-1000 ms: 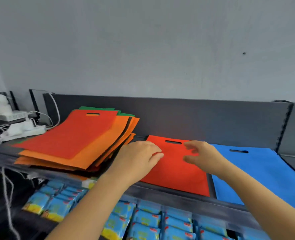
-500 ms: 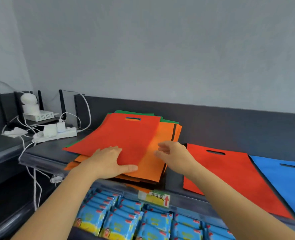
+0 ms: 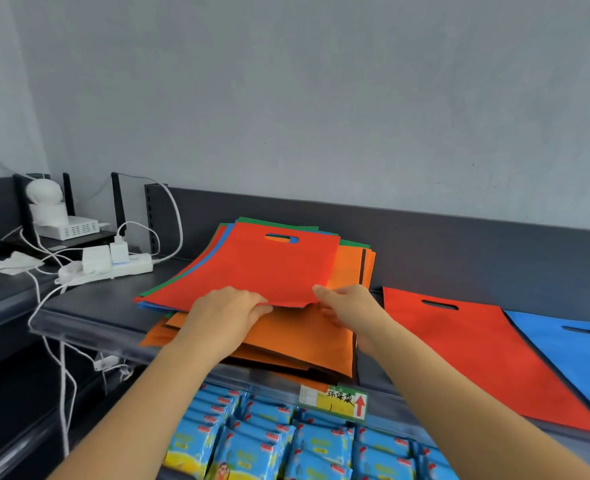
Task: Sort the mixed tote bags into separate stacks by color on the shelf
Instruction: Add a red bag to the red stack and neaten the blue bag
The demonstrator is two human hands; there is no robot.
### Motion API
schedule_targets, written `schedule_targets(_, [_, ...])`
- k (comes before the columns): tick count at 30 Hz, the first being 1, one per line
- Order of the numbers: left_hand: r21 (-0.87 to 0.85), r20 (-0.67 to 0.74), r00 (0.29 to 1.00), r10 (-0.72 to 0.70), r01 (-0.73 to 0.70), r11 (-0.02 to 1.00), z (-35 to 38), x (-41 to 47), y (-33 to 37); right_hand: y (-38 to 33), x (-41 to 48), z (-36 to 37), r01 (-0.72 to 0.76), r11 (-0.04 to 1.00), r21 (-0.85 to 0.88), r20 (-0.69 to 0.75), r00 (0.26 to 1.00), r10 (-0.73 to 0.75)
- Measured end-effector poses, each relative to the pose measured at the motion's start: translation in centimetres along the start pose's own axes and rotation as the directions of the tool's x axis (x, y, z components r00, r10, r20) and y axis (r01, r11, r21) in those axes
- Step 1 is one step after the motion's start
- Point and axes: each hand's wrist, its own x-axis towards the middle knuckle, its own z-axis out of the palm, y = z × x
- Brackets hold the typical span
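Observation:
A mixed pile of tote bags lies on the dark shelf [image 3: 89,306], with orange bags [image 3: 293,337] showing lower down and blue and green edges at the back. On top is a red bag [image 3: 262,268], its near edge lifted off the pile. My left hand [image 3: 227,313] and my right hand [image 3: 345,306] both pinch that near edge. To the right a single red bag [image 3: 477,351] lies flat, and beside it a blue bag [image 3: 574,348].
A white power strip [image 3: 110,268] with plugs and cables, and a router, sit at the left of the shelf. Below the shelf edge are rows of blue packets [image 3: 269,441] and a yellow-green price label [image 3: 335,400]. A grey wall stands behind.
Both hands left the red bag lying on the right and went left to the mixed pile. They now pinch the top red bag's near edge, which has risen off the pile.

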Motion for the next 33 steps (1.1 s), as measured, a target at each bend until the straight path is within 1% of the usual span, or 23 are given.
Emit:
schedule_targets(2, [0.045,-0.030,0.999,0.042,-0.040,0.998,-0.3,-0.5,0.8,-0.5,0.0,0.1,-0.058,0.985,0.160,0.015,0.998,0.056])
schedule_targets(4, [0.100,-0.067,0.990,0.127,-0.120,0.988,-0.7,-0.9,2.0,-0.9,0.0,0.1,-0.116,0.949,0.293,0.053,0.993,0.105])
schedule_targets(6, [0.088,-0.112,0.977,0.184,-0.174,0.981,-1.1,-1.1,2.8,-0.7,0.2,0.0,-0.149,0.937,0.316,0.041,0.989,0.143])
schedule_targets(8, [0.038,-0.102,0.979,0.178,-0.175,0.984,-1.5,-1.1,3.0,-0.2,0.7,-0.4,-0.118,0.962,0.246,-0.038,0.991,0.132])
schedule_targets(9, [0.015,-0.076,0.985,0.155,-0.154,0.988,-1.5,-1.1,2.9,0.0,0.9,-0.7,-0.084,0.978,0.192,-0.092,0.990,0.103])
schedule_targets(12, [-0.016,0.087,0.995,0.043,-0.042,0.999,-1.4,-1.2,1.7,0.4,1.5,-2.0,0.012,1.000,-0.010,-0.222,0.975,-0.014])
schedule_targets(14, [-0.040,0.211,0.977,-0.007,0.016,0.999,-1.1,-1.1,0.6,0.5,1.8,-2.9,0.048,0.992,-0.120,-0.255,0.964,-0.078])
schedule_targets(16, [-0.026,0.270,0.963,-0.009,0.017,1.000,-0.9,-1.1,0.1,0.8,1.9,-3.7,0.108,0.983,-0.151,-0.291,0.945,-0.148])
schedule_targets(17, [-0.018,0.265,0.964,0.005,-0.001,1.000,-0.8,-1.1,0.1,0.8,1.8,-4.0,0.158,0.977,-0.141,-0.307,0.931,-0.195])
schedule_targets(20, [-0.036,0.173,0.981,0.083,-0.078,0.996,-1.2,-0.9,1.3,0.7,1.5,-5.3,0.319,0.942,-0.100,-0.365,0.869,-0.333])
schedule_targets(22, [-0.046,0.068,0.985,0.158,-0.155,0.987,-1.6,-0.6,3.4,0.8,1.6,-6.6,0.367,0.929,-0.037,-0.415,0.840,-0.349])
schedule_targets(24, [-0.032,-0.025,0.972,0.233,-0.233,0.972,-1.8,-0.2,5.9,1.2,1.9,-8.4,0.371,0.925,0.085,-0.450,0.843,-0.296])
schedule_targets(26, [-0.008,-0.107,0.948,0.299,-0.302,0.953,-1.5,0.5,8.2,1.9,2.1,-10.7,0.354,0.907,0.229,-0.461,0.860,-0.220])
schedule_targets(28, [0.005,-0.218,0.905,0.366,-0.374,0.928,-0.9,1.3,10.5,2.8,1.8,-13.3,0.325,0.887,0.328,-0.454,0.878,-0.154])
schedule_targets(30, [0.025,-0.329,0.836,0.439,-0.457,0.889,0.0,2.2,12.5,3.8,1.1,-16.1,0.314,0.874,0.370,-0.463,0.878,-0.120])
schedule_targets(31, [0.027,-0.359,0.813,0.459,-0.483,0.875,0.6,2.7,13.4,4.4,0.7,-17.6,0.311,0.875,0.370,-0.473,0.874,-0.111])
schedule_targets(33, [-0.001,-0.343,0.807,0.482,-0.513,0.858,1.4,3.3,15.9,6.0,0.3,-20.4,0.291,0.895,0.339,-0.499,0.862,-0.090])
